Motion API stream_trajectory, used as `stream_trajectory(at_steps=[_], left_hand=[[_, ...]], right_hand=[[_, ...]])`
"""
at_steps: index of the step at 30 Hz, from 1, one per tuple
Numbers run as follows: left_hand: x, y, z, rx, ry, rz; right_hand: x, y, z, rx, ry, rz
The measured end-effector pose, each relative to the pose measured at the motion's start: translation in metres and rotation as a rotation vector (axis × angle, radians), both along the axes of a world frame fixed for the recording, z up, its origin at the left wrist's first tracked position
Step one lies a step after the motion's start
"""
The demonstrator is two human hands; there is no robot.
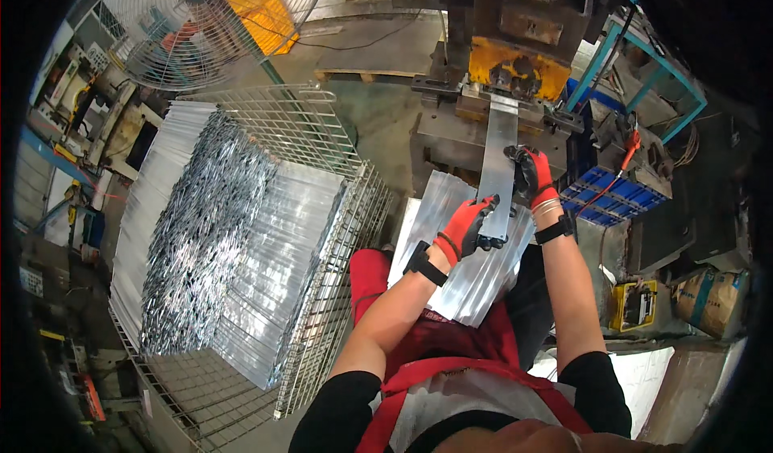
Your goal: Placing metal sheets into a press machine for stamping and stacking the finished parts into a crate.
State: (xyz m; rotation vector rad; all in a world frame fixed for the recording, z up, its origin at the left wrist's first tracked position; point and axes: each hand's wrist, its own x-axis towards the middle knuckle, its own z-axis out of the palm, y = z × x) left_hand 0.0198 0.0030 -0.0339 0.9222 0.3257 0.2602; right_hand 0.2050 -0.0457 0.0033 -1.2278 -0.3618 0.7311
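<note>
Both gloved hands, left [465, 226] and right [531, 171], closed on long flat silvery metal strip [498, 159], far end under yellow-fronted press [515, 66]; likely stiff, light, sharp-edged, best held by long edges; wire cage of strips [322, 211] left of press

The far end of the long metal strip [497, 159] went in under the yellow part of the big machine [515, 62], so that end was hidden. The top of the machine was cut off by the picture's edge. The left hand [465, 226] covered the near end of the strip, and its fingertips were tucked out of sight. The right hand [531, 171] hid a bit of the strip's side edge. The person's lap hid the near part of the stack of shiny sheets [459, 272]. The fan [205, 18] was cut off at the top. Small things on the dark left side were too blurry to tell.
</note>
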Motion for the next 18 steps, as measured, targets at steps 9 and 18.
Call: stream_trajectory(at_steps=[9, 18], left_hand=[[0.006, -0.004, 0.003, -0.295, -0.109, -0.026], [-0.104, -0.06, -0.009, 0.282, -0.312, -0.261]], right_hand=[[0.008, 0.0, -0.012, 0.143, -0.243, 0.023], [-0.069, -0.126, -0.087, 0.181, -0.398, 0.104]])
